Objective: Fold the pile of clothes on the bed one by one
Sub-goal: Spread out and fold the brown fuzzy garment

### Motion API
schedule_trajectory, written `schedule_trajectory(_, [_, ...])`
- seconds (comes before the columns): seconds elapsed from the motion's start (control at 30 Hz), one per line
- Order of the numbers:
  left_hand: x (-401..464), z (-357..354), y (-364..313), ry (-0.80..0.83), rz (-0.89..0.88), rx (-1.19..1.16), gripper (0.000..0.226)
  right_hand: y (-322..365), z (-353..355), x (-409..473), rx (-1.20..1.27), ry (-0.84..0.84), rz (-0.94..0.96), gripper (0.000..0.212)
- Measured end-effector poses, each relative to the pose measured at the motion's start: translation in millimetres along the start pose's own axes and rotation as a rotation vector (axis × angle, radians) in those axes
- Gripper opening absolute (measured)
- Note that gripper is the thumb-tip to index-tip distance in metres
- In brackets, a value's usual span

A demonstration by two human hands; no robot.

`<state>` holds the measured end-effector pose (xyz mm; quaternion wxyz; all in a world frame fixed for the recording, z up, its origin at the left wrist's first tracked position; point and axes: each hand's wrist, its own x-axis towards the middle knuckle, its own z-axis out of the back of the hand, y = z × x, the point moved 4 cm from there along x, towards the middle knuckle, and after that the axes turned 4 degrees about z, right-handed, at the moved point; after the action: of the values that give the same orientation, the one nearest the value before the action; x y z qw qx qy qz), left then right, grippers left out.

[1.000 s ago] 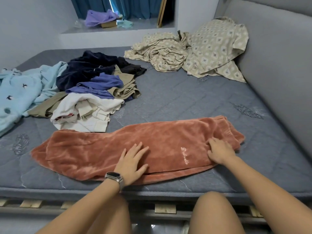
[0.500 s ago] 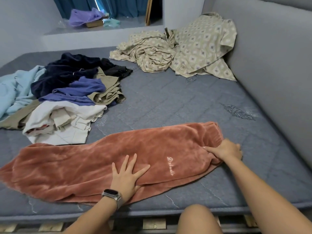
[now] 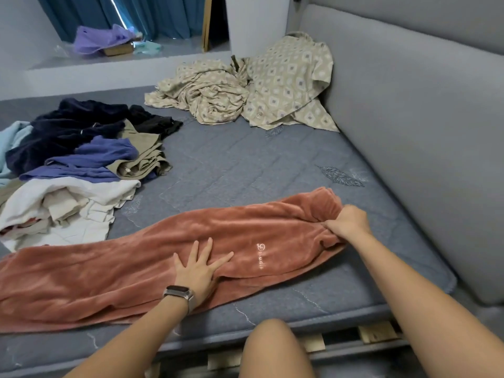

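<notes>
The rust-coloured fleece trousers lie stretched along the near edge of the bed, already doubled leg over leg, with the waist end toward the near right corner and the leg ends running off toward the left. The left hand rests flat on the middle of the cloth, fingers spread apart, pressing it down; a watch sits on that wrist. The right hand is closed into a fist around the bunched waistband, so it is clamped on the trousers there.

The unfolded pile of clothes waits near the left edge, apart from the trousers but close to their far side. A patterned beige sheet is crumpled at the far right corner, against the grey padded headboard.

I think the next move is to bring the waist end over toward the legs. Some things may go wrong here. The fleece looks thick and soft, so if the right hand lifts only the top layer, the lower leg may stay behind and the fold will come out uneven. The trousers also lie very near the front edge of the bed; if the left hand releases too early, the heavy cloth could slide off toward the floor. And a wide swing to the left could drag the white garment along.
</notes>
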<state>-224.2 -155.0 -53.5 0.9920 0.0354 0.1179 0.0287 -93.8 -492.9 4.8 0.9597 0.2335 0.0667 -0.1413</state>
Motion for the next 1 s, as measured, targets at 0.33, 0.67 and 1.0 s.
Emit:
schedule_trajectory(0.33, [32.0, 27.1, -143.9, 0.184, -0.330, -0.343, 0.062, -61.3, 123.8, -2.0, 0.032, -0.368, -0.123, 0.060])
schedule_trajectory(0.67, [14.8, 24.5, -28.8, -0.108, 0.116, -0.139, 0.062, 54.8, 77.9, -48.7, 0.176, -0.415, 0.351, 0.065])
schedule_trajectory(1.0, [-12.1, -10.3, 84.1, 0.011, 0.285, -0.082, 0.068, 179.2, 4.7, -119.0, 0.172, -0.377, 0.736, 0.067])
